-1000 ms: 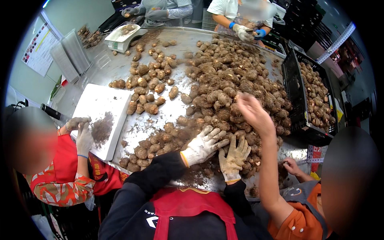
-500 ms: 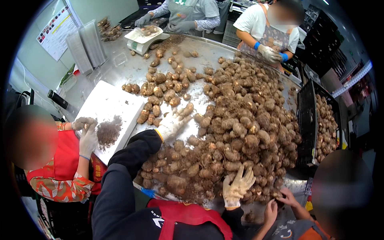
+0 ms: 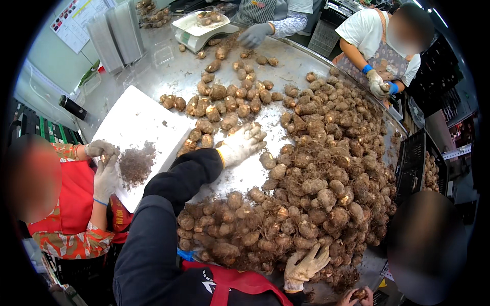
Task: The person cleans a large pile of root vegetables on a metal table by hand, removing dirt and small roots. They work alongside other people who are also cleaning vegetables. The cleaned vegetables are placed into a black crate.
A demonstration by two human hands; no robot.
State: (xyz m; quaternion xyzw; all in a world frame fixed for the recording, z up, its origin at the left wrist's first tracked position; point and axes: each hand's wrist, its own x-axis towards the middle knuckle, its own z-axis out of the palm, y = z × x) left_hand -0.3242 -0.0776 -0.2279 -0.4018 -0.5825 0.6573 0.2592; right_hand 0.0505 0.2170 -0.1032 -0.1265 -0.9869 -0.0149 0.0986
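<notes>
My left hand (image 3: 242,145), in a white knit glove, lies with its fingers stretched out on a bare white patch of the table. Its fingertips are beside a loose group of brown taro corms (image 3: 218,92) and point away from me. To its right rises a large heap of hairy, soil-covered taro corms (image 3: 326,153). My right hand (image 3: 306,265), in a cream glove, rests with spread fingers against the heap's near edge. Neither hand has closed round a corm.
A white board (image 3: 148,117) with a mound of dark soil (image 3: 137,163) lies left, where a co-worker's gloved hands (image 3: 104,171) work. A scale (image 3: 199,33) stands at the back. Other co-workers flank the table; black crates (image 3: 412,158) stand right.
The view has shifted, so the table sits differently. My hands stay stretched out in about the same places. A lower-right co-worker's hands have drawn back from the heap, now holding a corm.
</notes>
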